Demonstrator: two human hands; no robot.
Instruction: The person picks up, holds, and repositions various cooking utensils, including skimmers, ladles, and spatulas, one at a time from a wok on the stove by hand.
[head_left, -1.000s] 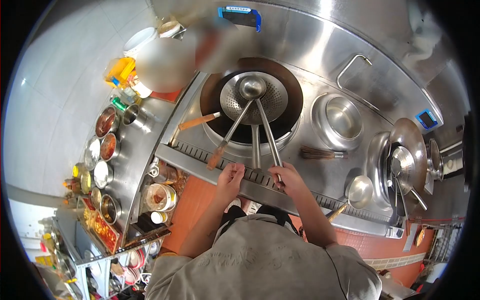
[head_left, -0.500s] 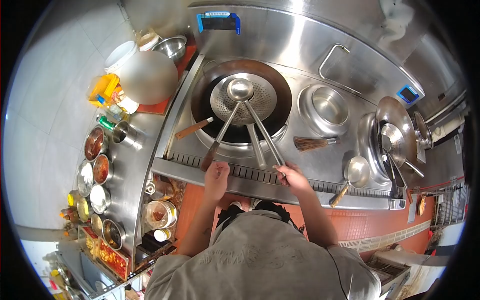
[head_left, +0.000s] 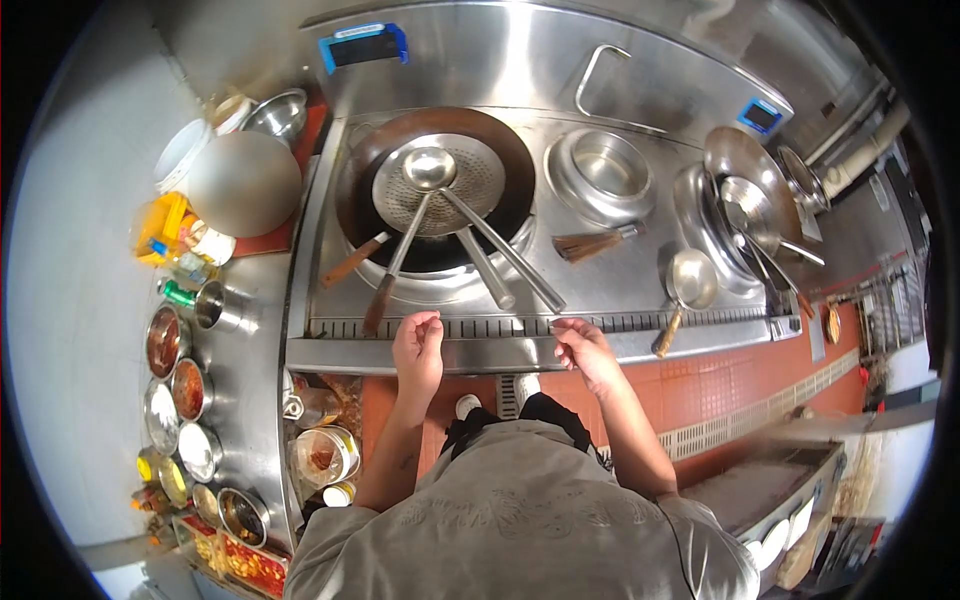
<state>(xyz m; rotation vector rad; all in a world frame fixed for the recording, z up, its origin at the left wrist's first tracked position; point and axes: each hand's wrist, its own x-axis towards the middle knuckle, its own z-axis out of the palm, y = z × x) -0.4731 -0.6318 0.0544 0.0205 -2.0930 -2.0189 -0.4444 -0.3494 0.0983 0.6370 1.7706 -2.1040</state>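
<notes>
My left hand point(head_left: 418, 350) is at the front edge of the steel range, fingers curled together with nothing visible in them. To its right is my right hand point(head_left: 583, 350), loosely curled with thumb and fingers apart, also empty. Just beyond it lies the end of a long metal handle point(head_left: 515, 262), not touched by the fingers. That handle leads to a ladle bowl point(head_left: 430, 168) resting on a perforated strainer point(head_left: 480, 180) inside a dark wok point(head_left: 500, 125). A second long handle with a wooden grip point(head_left: 380, 300) slants toward my left hand; which handle belongs to the ladle is unclear.
A bamboo brush point(head_left: 590, 243), a round metal pot point(head_left: 612, 165) and a wooden-handled ladle point(head_left: 692, 280) sit to the right. Farther right is another wok point(head_left: 740, 155) with utensils. Seasoning bowls point(head_left: 190, 390) line the left counter point(head_left: 250, 370).
My right hand has let go of the long metal handle and drawn back. My left hand has moved away from the wooden grip. The camera view has shifted right.
</notes>
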